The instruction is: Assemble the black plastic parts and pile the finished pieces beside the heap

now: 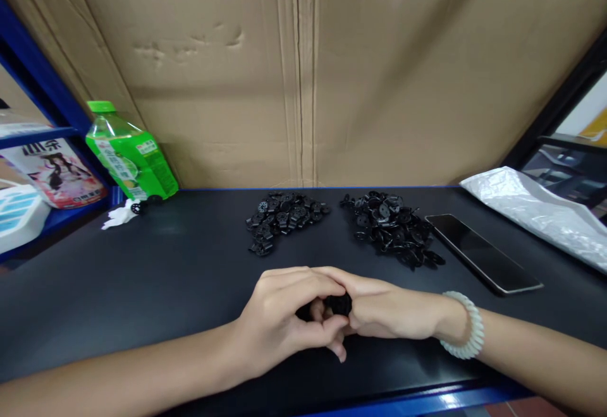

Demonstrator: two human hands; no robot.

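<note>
and the two hands meet, low over the black surface [165,284]! the left hand [279,306] has a small black piece [340,305] pinched between thumb and forefinger tips, right there in the gap where the hands come together. the right hand [393,309] is bent in against it, touching, fingers largely tucked from sight, so no calling whether it grips the piece too. a pale coiled bracelet [463,325] rings that wrist. just beyond, two piles: dark chunky parts [287,211] left of centre, thin black discs [393,224] to the right, a clear gap between. beside the discs lies a phone [484,253], and out at far left, a green bottle [133,155] leans against the cardboard [213,88].
</note>
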